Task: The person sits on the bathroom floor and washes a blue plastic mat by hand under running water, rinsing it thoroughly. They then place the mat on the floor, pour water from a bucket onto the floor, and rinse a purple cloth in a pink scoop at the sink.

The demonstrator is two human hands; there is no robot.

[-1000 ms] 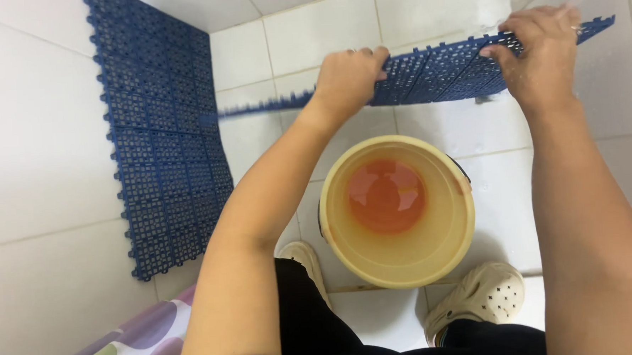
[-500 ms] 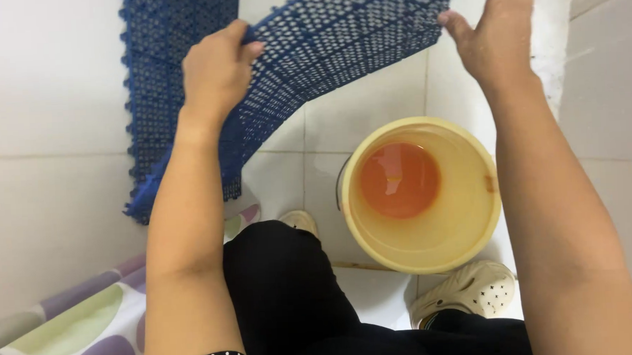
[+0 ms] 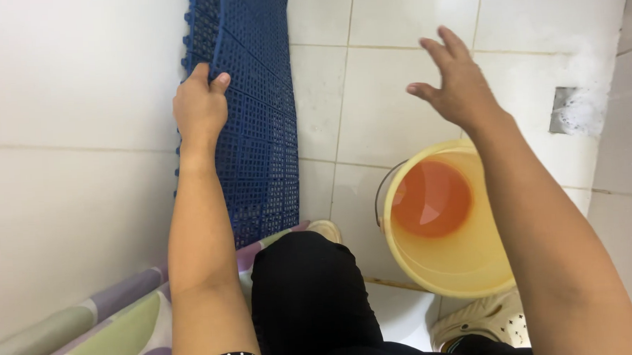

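A blue perforated plastic floor mat (image 3: 256,109) leans upright against the white tiled wall at the left. My left hand (image 3: 199,108) grips its left edge, thumb on the front face. My right hand (image 3: 454,79) hovers open above the floor tiles, fingers spread, holding nothing, a little above a yellow bucket (image 3: 476,263) whose orange bottom shows through a little water. The bucket stands on the floor by my right foot.
A white wall (image 3: 73,138) fills the left side. A curtain with purple and green patches (image 3: 116,328) hangs at the lower left. My cream perforated clog (image 3: 489,322) sits beside the bucket. A small square floor drain (image 3: 563,110) lies at the far right.
Both hands held the mat up flat; now it stands against the left wall. My right hand has let go and drawn back over the bucket. The view has swung left.
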